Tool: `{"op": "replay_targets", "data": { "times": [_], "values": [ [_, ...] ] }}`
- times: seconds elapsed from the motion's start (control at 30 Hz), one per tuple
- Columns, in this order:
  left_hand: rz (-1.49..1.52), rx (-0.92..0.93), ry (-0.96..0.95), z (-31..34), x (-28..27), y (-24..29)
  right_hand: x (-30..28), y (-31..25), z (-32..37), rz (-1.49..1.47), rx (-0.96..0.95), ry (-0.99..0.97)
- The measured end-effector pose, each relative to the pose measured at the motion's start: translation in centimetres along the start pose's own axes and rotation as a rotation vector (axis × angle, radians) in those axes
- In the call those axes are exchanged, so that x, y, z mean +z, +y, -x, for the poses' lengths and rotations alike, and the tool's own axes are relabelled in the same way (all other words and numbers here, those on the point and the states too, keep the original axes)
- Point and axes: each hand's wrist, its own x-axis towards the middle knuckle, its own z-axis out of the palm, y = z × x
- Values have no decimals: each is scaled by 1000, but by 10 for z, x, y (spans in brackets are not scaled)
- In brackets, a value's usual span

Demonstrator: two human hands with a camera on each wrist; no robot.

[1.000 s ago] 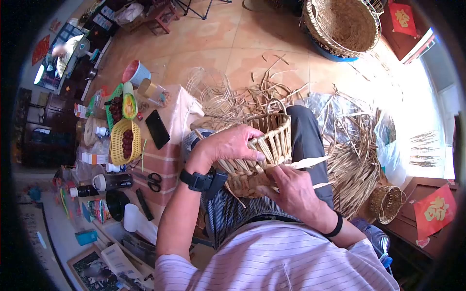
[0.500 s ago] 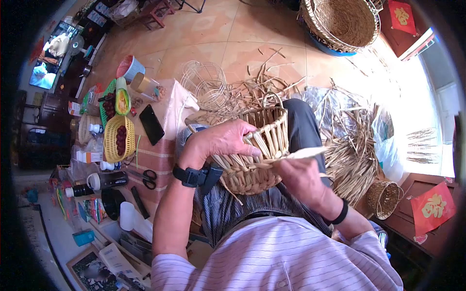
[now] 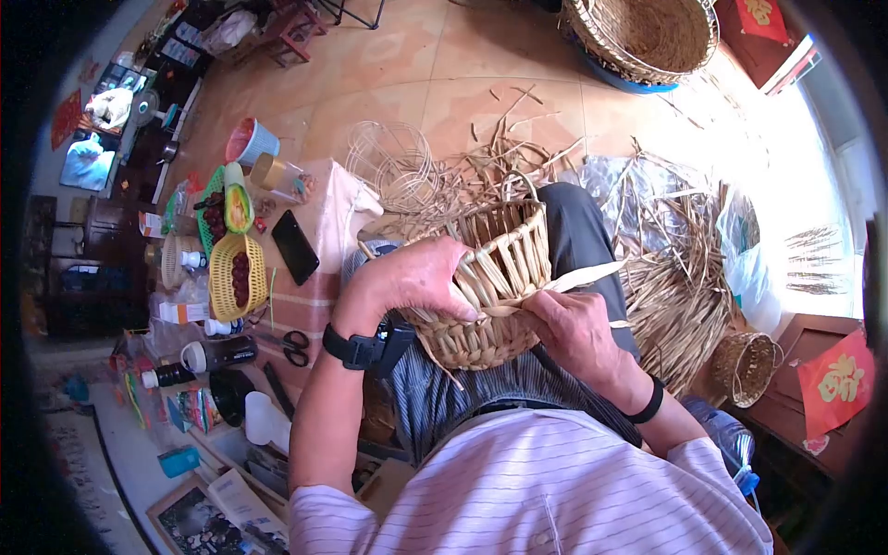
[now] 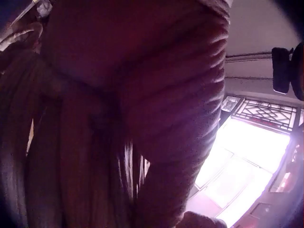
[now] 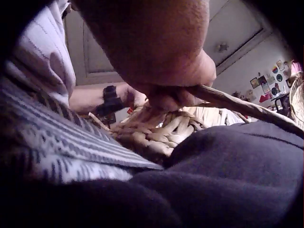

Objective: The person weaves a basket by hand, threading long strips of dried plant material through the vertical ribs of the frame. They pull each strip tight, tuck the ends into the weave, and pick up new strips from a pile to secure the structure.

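A half-woven straw basket [image 3: 476, 344] rests tilted on the person's lap, its lower wall tightly braided and its upper stakes open. My left hand [image 3: 421, 277] grips its near left side, thumb pressed along the stakes and fingers hidden behind the wall. On the right side, my right hand [image 3: 573, 328] pinches a pale flat straw strip [image 3: 592, 275] close against the braided band. In the right wrist view the curled fingers hold a strand [image 5: 247, 108] that runs off to the right over the dark trouser leg. The left wrist view is dark, filled by the hand beside the stakes [image 4: 76, 156].
At left, a cloth-covered table [image 3: 310, 305] bears a phone [image 3: 295, 247], scissors [image 3: 296, 349], a yellow basket [image 3: 225, 289] and bottles. Loose straw [image 3: 684, 324] lies on the floor at right, near a small basket [image 3: 746, 368]. A large basket [image 3: 643, 42] stands at the back.
My right hand swung outward and up with the strip, then came back close to the basket wall. The left hand keeps its hold, and the basket has barely shifted.
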Motion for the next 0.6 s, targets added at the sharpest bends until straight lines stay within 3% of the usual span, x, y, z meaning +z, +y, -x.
{"op": "replay_targets", "data": {
  "times": [0.33, 0.6],
  "values": [
    [-79, -27, 55, 6, 1, 3, 4, -2, 7, -17, -10, 16],
    [114, 7, 11, 6, -3, 0, -2, -26, -22, 38, -160, 157]
  ]
}}
